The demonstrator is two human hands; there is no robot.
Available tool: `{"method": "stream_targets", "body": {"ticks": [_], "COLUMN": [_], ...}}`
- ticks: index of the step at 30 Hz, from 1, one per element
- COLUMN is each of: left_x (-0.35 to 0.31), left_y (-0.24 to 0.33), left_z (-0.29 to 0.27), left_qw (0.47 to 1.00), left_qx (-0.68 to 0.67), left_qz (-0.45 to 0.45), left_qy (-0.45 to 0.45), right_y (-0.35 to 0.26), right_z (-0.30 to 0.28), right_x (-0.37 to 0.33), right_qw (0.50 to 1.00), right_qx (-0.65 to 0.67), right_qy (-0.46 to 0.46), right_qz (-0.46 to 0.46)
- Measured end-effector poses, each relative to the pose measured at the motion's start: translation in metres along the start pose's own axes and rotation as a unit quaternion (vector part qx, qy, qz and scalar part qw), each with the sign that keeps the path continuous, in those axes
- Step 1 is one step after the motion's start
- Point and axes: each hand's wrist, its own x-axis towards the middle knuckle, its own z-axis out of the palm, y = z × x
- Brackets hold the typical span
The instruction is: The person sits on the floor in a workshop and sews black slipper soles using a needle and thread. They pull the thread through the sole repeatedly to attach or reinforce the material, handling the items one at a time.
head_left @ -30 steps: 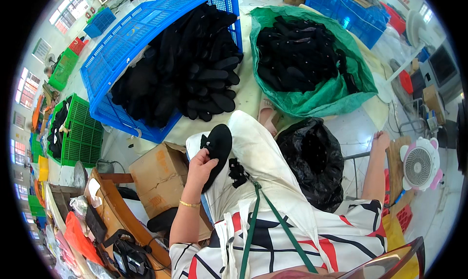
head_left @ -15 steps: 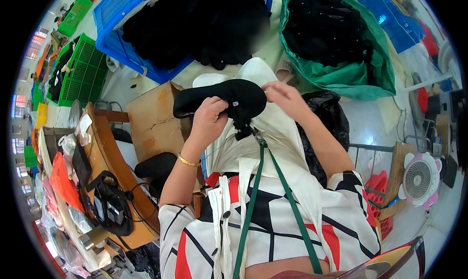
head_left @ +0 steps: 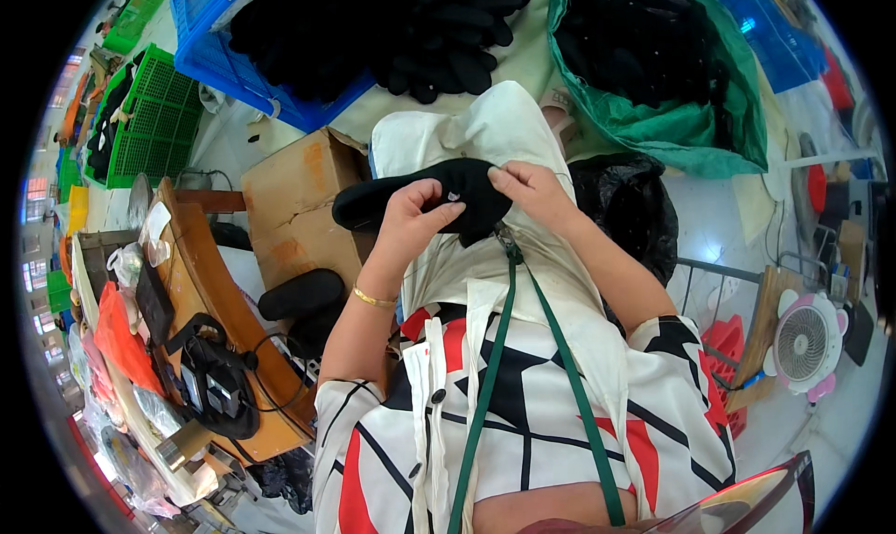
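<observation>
Over my lap, both hands hold a soft black slipper-shaped fabric piece with rounded ends and a small pale mark. My left hand is closed on its middle, thumb and fingertips pinching beside the mark. At its right end my right hand pinches the edge between thumb and fingers. Just below hangs a small metal tool on a green neck cord; the piece partly covers it, so its kind cannot be made out. A white apron covers my lap.
Ahead, a blue crate and a green sack hold many black pieces. A cardboard box and wooden table stand left. Right are a black plastic bag and a fan; a green crate sits far left.
My right hand has come in to the left and taken hold of the piece's right end. That end is now bunched and lower. My left hand still grips it.
</observation>
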Motion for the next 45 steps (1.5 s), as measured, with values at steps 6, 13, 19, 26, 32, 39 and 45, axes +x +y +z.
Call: {"method": "stream_targets", "body": {"ticks": [6,13,19,26,32,39,45], "left_x": [0.004,0.003,0.003,0.016,0.019,0.035,0.058], "left_y": [-0.022,-0.032,-0.030,0.012,-0.013,-0.030,-0.046], "left_z": [-0.001,0.006,0.005,0.017,0.012,0.006,0.005], "left_qw": [0.973,0.995,0.982,0.893,0.966,0.908,0.880], "left_qx": [0.224,0.096,0.153,0.325,0.175,0.367,0.461], "left_qz": [0.060,0.033,0.110,0.287,0.126,0.181,0.112], "left_qy": [-0.016,-0.008,0.026,0.123,0.143,0.087,0.020], "right_y": [-0.028,0.001,0.017,0.025,0.004,0.044,0.050], "right_z": [0.009,0.033,0.022,-0.068,-0.222,-0.115,-0.055], "right_x": [-0.008,0.007,0.004,0.024,0.053,0.015,0.003], "right_qw": [0.961,0.983,0.997,0.968,0.832,0.919,0.955], "right_qx": [-0.154,-0.066,-0.026,0.206,0.405,0.309,0.239], "right_qy": [0.102,0.058,-0.058,0.118,0.379,0.233,0.128], "right_qz": [-0.206,-0.163,0.050,0.081,0.006,0.074,0.118]}}
